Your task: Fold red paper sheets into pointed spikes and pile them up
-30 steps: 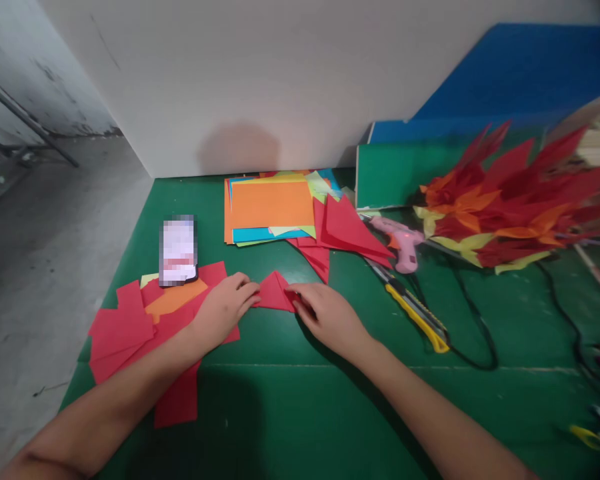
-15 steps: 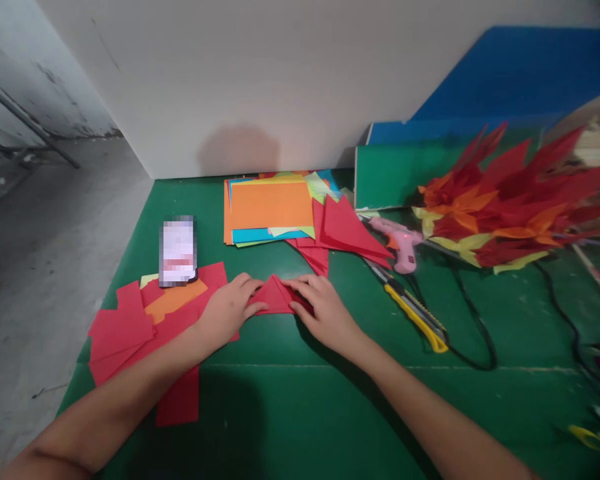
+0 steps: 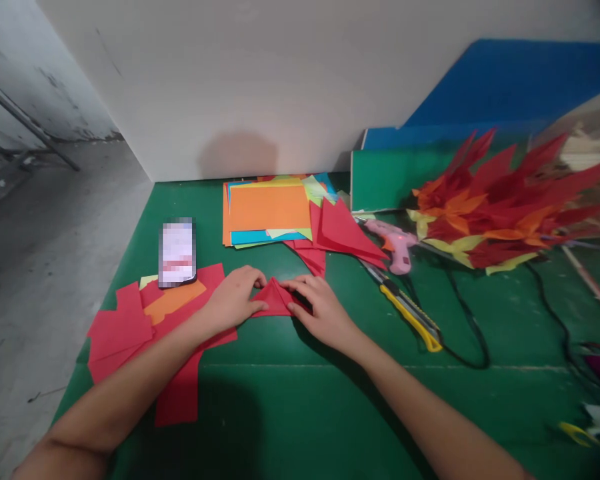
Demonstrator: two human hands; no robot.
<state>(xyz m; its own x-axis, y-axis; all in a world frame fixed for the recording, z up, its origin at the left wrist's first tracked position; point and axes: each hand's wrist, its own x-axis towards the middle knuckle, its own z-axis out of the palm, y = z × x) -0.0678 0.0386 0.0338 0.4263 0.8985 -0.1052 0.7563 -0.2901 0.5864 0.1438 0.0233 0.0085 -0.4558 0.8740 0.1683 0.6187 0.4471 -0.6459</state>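
A small piece of red paper, folded into a triangle with its point away from me, lies on the green table between my hands. My left hand has its thumb on the paper's left corner, with the fingers curled behind the slanting edge. On the other side, my right hand pinches the right flap between thumb and fingers, partly hiding it. Beneath my left wrist spread several loose red sheets, with an orange piece among them. Folded red triangles lie beyond my right hand.
A phone lies at the left. Coloured sheets are stacked at the back. To the right are a yellow cutter knife, a pink glue gun with a black cord, and a red-orange paper flower arrangement. A white board stands behind.
My left fingers have curled and lifted a little along the left edge of the red paper. My right hand keeps nearly the same place. The view has shifted slightly.
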